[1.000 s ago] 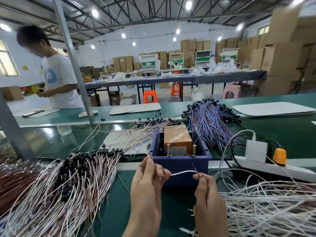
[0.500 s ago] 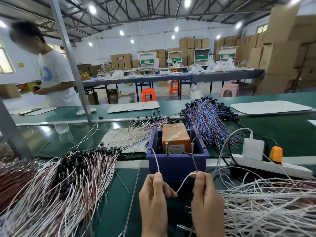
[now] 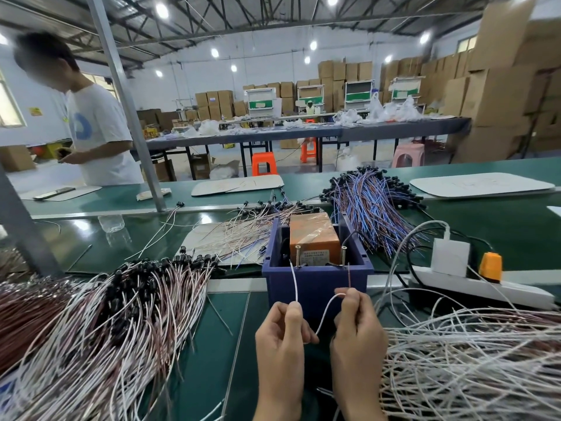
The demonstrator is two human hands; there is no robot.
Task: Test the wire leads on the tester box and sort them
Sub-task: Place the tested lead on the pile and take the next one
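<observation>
A blue tester box (image 3: pixel 315 281) stands in front of me with an orange unit (image 3: pixel 312 235) inside and two upright metal screws at its front edge. My left hand (image 3: pixel 282 338) pinches a white wire lead (image 3: pixel 294 284) whose tip points up toward the left screw. My right hand (image 3: pixel 358 332) pinches the brown lead (image 3: pixel 349 276), its tip rising toward the right screw. A white loop of the same wire sags between both hands. Whether the tips touch the screws I cannot tell.
A big pile of white and brown wires with black ends (image 3: pixel 100 323) lies at left, a loose white wire pile (image 3: pixel 473 360) at right. Blue wires (image 3: pixel 370 208) lie behind the box. A power strip (image 3: pixel 485 287) sits right. A person (image 3: pixel 97 132) stands beyond the green bench.
Both hands drew back toward me and lowered slightly. The two wire tips swung from sideways to pointing up at the box's screws, and the wire between the hands now sags in a loop.
</observation>
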